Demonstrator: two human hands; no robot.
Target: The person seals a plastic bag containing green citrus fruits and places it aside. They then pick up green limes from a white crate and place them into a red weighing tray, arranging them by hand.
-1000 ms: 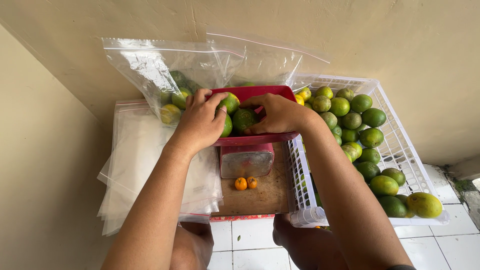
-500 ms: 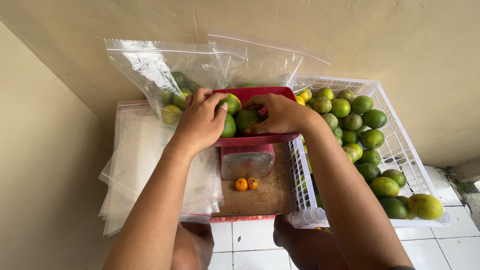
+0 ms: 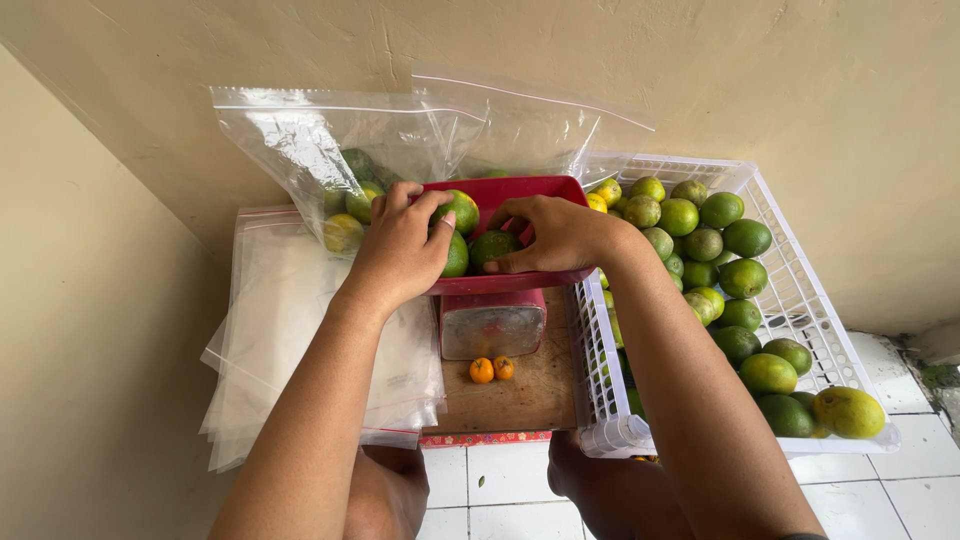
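Observation:
My left hand (image 3: 398, 248) reaches into a red bowl (image 3: 520, 186) and curls around a green-yellow lime (image 3: 460, 210) at the bowl's left side. My right hand (image 3: 560, 235) comes in from the right, and its fingers and thumb close on a darker green lime (image 3: 490, 247) in the middle of the bowl. The bowl rests on a small metal-faced scale (image 3: 492, 325). Behind my left hand stands a clear zip bag (image 3: 330, 150) holding several limes. My palms hide the rest of the bowl's contents.
A white plastic basket (image 3: 800, 300) full of green limes sits on the right. Two small orange fruits (image 3: 491, 369) lie on a wooden board (image 3: 525, 395) before the scale. A stack of flat clear bags (image 3: 285, 330) lies left; another clear bag (image 3: 530, 125) leans on the wall.

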